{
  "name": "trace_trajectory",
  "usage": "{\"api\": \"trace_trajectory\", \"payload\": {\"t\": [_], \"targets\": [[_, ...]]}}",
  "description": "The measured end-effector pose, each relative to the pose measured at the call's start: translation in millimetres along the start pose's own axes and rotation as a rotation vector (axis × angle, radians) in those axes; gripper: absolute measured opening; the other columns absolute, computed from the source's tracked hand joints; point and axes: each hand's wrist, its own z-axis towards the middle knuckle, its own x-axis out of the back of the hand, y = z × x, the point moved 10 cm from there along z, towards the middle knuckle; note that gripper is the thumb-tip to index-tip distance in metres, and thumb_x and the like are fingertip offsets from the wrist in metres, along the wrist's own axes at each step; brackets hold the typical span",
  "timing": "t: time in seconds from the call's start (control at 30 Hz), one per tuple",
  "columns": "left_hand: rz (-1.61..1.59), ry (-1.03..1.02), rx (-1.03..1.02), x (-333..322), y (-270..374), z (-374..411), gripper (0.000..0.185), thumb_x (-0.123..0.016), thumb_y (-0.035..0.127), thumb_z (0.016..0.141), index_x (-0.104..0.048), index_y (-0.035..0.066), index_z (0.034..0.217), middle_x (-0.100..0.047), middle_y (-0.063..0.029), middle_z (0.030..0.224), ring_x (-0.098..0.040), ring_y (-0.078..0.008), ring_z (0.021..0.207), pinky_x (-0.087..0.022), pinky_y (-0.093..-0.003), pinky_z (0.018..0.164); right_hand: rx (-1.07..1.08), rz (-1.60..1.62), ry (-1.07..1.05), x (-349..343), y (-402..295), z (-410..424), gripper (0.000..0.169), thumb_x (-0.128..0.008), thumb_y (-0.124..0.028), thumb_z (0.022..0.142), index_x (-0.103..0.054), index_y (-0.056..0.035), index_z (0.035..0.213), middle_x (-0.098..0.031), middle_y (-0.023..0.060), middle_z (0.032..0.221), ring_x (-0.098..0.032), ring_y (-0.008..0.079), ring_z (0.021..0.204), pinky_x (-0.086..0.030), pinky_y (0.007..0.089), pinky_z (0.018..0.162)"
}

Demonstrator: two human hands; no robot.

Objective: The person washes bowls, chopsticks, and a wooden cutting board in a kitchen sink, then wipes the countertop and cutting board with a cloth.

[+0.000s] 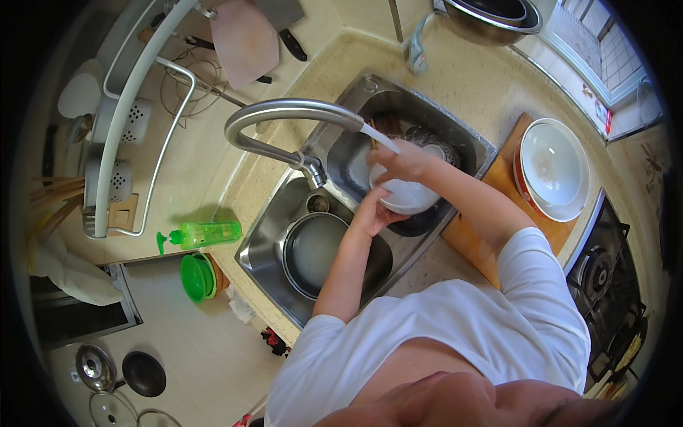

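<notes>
Over the right basin of the steel double sink, my left hand grips a white bowl at its lower rim. My right hand is at the bowl's upper side, under water running from the curved steel faucet; whether its fingers grip the bowl is hard to tell. More dishes lie in the basin below, partly hidden by the bowl and hands. In the left basin sits a round metal pot with cloudy water.
Stacked white bowls stand on a wooden cutting board at the right, beside a gas stove. A green soap bottle is left of the sink. Metal bowls stand at the back. A white rack hangs at upper left.
</notes>
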Motion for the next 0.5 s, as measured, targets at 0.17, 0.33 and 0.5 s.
{"api": "trace_trajectory", "payload": {"t": [0.17, 0.33, 0.5], "targets": [[0.077, 0.036, -0.005, 15.3, -4.2, 4.4, 0.052, -0.054, 0.019, 0.078, -0.043, 0.005, 0.127, -0.056, -0.0155, 0.116, -0.058, -0.0322, 0.105, -0.054, -0.0496, 0.079, -0.018, -0.057, -0.204, -55.1, 8.3, -38.3, 0.017, -0.063, -0.020, 0.074, -0.062, -0.0065, 0.084, -0.062, 0.0155, 0.085, -0.060, 0.0351, 0.081, -0.048, 0.0412, 0.073], [0.114, 0.064, -0.028, 3.9, 5.1, -2.2, 0.055, -0.054, 0.017, 0.079, -0.034, 0.011, 0.130, -0.052, -0.0158, 0.119, -0.060, -0.0320, 0.100, -0.056, -0.0478, 0.072, -0.359, -0.198, -0.041, -0.9, 39.1, -26.9, 0.018, -0.063, -0.024, 0.073, -0.065, -0.0099, 0.084, -0.065, 0.0126, 0.083, -0.062, 0.0334, 0.080, -0.050, 0.0426, 0.070], [0.207, 0.141, -0.134, -0.2, 21.2, -8.9, 0.061, -0.054, 0.018, 0.079, -0.024, 0.014, 0.132, -0.048, -0.0167, 0.122, -0.058, -0.0339, 0.102, -0.056, -0.0493, 0.070, -0.457, -0.165, 0.117, 23.9, 47.5, -58.5, 0.033, -0.068, -0.022, 0.073, -0.059, -0.0064, 0.100, -0.064, 0.0146, 0.092, -0.062, 0.0324, 0.084, -0.050, 0.0416, 0.072]]}}
